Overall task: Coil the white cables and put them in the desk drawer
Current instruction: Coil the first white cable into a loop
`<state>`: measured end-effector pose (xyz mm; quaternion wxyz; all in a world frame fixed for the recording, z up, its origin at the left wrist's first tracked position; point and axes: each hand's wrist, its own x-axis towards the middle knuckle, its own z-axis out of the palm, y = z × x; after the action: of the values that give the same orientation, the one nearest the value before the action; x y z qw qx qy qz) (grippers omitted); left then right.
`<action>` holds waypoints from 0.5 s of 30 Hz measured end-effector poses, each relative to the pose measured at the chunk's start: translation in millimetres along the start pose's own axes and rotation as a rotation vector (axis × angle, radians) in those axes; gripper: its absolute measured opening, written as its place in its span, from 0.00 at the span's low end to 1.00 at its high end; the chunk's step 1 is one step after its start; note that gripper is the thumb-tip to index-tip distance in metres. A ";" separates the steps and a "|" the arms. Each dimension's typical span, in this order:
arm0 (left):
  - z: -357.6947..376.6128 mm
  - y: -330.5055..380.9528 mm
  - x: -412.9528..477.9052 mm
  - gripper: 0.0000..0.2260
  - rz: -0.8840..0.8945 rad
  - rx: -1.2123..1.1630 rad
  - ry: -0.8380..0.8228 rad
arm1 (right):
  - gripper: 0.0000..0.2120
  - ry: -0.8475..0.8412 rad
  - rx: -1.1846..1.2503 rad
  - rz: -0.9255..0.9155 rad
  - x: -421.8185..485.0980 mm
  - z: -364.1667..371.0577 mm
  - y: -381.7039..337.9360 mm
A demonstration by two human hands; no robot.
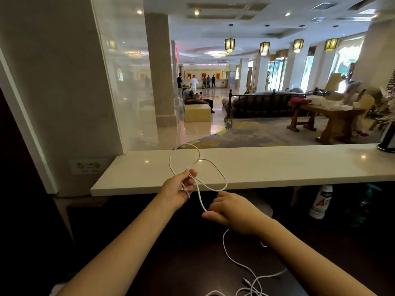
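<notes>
A thin white cable [218,169] makes two loops in the air in front of the white counter. My left hand [181,184] pinches the loops together at their base, with a connector end poking out below the fingers. My right hand [228,210] is closed around the same cable a little lower and to the right. From it the cable drops to the dark desk [181,263], where more white cable [252,283] lies in a loose tangle near the bottom edge. No drawer is visible.
A white counter ledge [277,167] runs across just beyond my hands, with a glass pane above it. A white bottle [320,201] stands under the ledge at the right. A dark object [388,137] sits on the ledge's far right end.
</notes>
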<state>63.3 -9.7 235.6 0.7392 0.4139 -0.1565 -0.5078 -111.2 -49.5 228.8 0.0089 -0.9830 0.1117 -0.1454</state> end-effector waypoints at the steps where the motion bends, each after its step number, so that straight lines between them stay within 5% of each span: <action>1: -0.1 0.8 -1.0 0.11 -0.006 -0.002 -0.025 | 0.25 -0.029 0.098 0.086 0.6 -1.7 5.8; 5: -2.6 2.0 -2.3 0.11 -0.003 0.066 -0.061 | 0.34 0.294 0.712 0.510 9.6 -22.1 25.6; 8: -3.2 -2.9 -5.5 0.12 0.074 0.235 -0.081 | 0.23 0.440 0.539 0.613 23.0 -32.4 34.1; 10: -2.1 -8.0 -9.1 0.12 0.145 0.366 -0.122 | 0.14 0.352 0.556 0.565 31.0 -38.9 30.8; 13: 0.6 -11.8 -13.3 0.11 0.209 0.515 -0.157 | 0.11 0.154 0.889 0.467 42.8 -44.0 25.0; 15: -0.1 -8.9 -13.8 0.10 0.234 0.573 -0.084 | 0.11 0.117 0.880 0.455 46.7 -45.0 27.4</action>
<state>51.8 1.2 231.4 0.6387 0.5634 -0.3702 -0.3708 -86.5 -85.9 283.7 0.4480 -0.8270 0.2520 -0.2279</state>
